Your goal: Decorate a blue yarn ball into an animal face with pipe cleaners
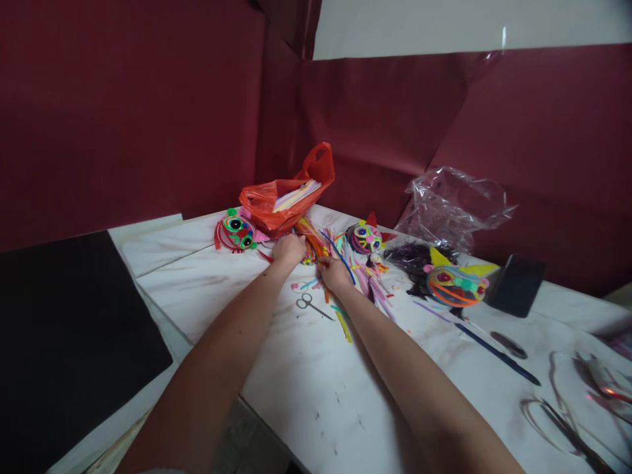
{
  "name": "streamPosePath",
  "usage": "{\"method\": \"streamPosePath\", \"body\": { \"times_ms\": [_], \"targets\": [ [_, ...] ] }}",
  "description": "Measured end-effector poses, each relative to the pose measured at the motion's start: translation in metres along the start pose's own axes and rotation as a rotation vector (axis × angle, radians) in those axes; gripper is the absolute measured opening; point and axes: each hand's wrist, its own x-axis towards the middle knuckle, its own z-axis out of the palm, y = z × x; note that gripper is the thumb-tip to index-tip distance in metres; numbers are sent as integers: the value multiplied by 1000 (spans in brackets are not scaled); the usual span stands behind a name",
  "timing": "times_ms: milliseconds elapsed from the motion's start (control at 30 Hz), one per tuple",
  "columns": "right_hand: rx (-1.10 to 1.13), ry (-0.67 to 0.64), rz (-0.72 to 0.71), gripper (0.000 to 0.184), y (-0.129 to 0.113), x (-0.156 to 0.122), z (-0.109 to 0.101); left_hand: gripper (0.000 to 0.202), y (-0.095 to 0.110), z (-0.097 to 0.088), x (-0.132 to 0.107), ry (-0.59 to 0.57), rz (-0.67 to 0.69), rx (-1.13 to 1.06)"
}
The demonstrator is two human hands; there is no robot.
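Fingers [324,263] of the right hand [336,275] and of the left hand [289,251] are curled at the multicoloured craft stems [316,242]; whether either set is closed on a stem cannot be told; the stems lie on the worktop [281,349], between the hands and to their right; a red plastic bag [269,216] containing pale strips [299,195] stands behind; small scissors [318,307] lie nearer the viewer; decorated faces sit left [237,234] and right [365,239] of the stems; a third face [454,286] sits farther right, beside a dark flat slab [518,284].
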Motion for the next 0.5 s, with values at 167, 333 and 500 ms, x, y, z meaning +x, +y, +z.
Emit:
{"method": "streamPosePath", "body": {
  "times_ms": [167, 333, 500],
  "targets": [
    [25, -4, -6, 34, 2, -1, -2, 37, -10, -25, 4, 171, 12, -47],
    [38, -5, -29, 33, 4, 0, -2, 25, -22, -31, 11, 105, 57, -75],
    [30, -1, -57, 29, 5, -1, -3, 16, -17, -7, 5, -58, 142, -67]
  ]
}}
